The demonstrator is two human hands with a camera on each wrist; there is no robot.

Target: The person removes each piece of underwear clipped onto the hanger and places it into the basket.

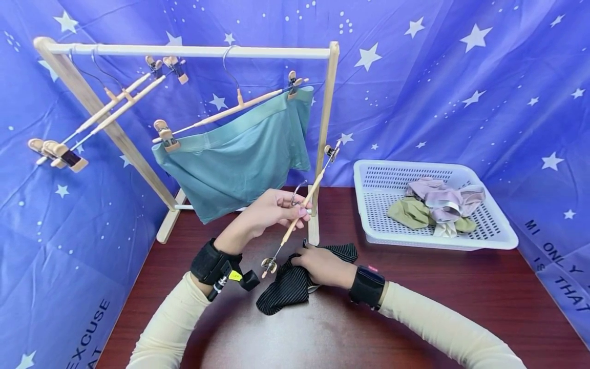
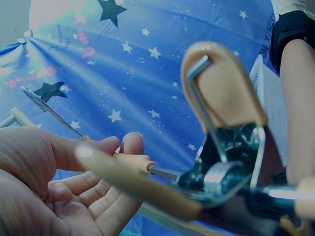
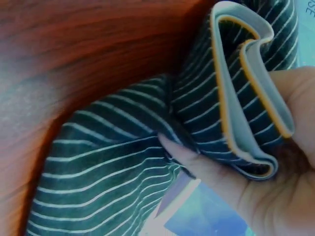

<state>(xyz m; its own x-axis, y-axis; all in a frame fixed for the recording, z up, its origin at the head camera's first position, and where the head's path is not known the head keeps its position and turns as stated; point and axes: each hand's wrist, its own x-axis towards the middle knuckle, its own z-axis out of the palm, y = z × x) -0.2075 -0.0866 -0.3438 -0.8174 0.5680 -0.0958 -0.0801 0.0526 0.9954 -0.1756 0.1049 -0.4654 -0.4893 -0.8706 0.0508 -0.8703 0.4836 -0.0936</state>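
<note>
My left hand (image 1: 272, 210) pinches the wooden bar of a clip hanger (image 1: 289, 233) between thumb and fingers, with the bar slanting over the table. One of its clips (image 2: 224, 93) looms large in the left wrist view, beyond the fingers of the left hand (image 2: 74, 196). Just below and to the right, my right hand (image 1: 327, 266) grips a black garment with thin white stripes (image 1: 286, 292), bunched on the table. In the right wrist view, the thumb presses into the striped cloth (image 3: 108, 167), and a folded grey edge with yellow trim (image 3: 231, 98) stands up beside it.
A wooden rack (image 1: 193, 49) stands at the back left. Teal shorts (image 1: 235, 159) hang from its clip hanger, and two more hangers (image 1: 110, 110) hang at its left end. A white basket (image 1: 369, 220) at the right holds crumpled mauve and olive cloth (image 1: 438, 200).
</note>
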